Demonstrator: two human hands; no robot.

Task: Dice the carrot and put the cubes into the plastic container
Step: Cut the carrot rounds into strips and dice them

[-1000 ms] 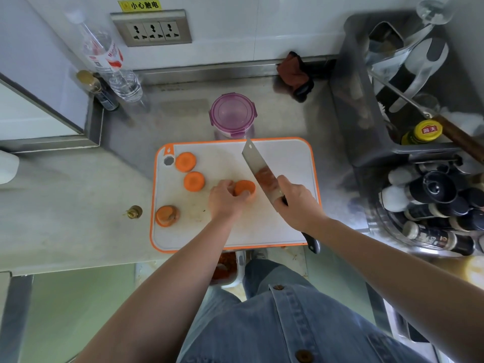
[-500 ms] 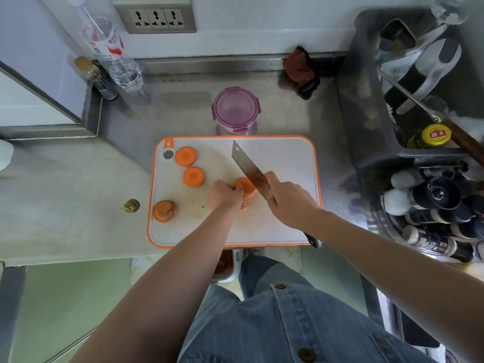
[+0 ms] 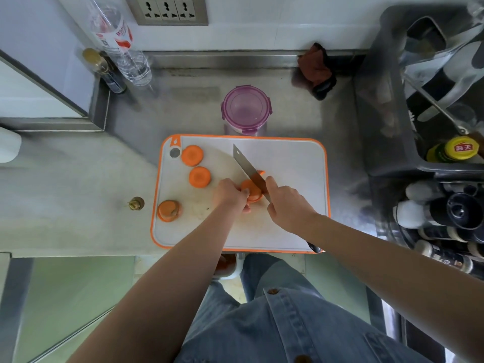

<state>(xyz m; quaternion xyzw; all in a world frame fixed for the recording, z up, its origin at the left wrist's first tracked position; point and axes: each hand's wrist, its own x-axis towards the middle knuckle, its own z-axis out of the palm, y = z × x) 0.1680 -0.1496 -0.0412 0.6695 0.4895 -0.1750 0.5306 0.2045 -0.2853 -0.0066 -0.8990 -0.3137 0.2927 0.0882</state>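
Two-handed, cut on the cutting board (image 3: 288, 166): pinched a carrot slice (image 3: 251, 191) with the left hand (image 3: 230, 193), fingers curled on it, and clamped the right hand (image 3: 288, 205) on the knife (image 3: 247, 166), blade across that slice. Had three more carrot pieces (image 3: 192, 155) lying at the board's left, plastic container (image 3: 246, 108) on the bench (image 3: 78, 192) just behind the board

Grey steel counter (image 3: 78, 184), white wall (image 3: 275, 19) with triple socket (image 3: 167, 9) — pale green floor (image 3: 73, 292) below, even light

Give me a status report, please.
Left hand holds carrot piece. Right hand grips knife, blade on it. Container looks lidded.
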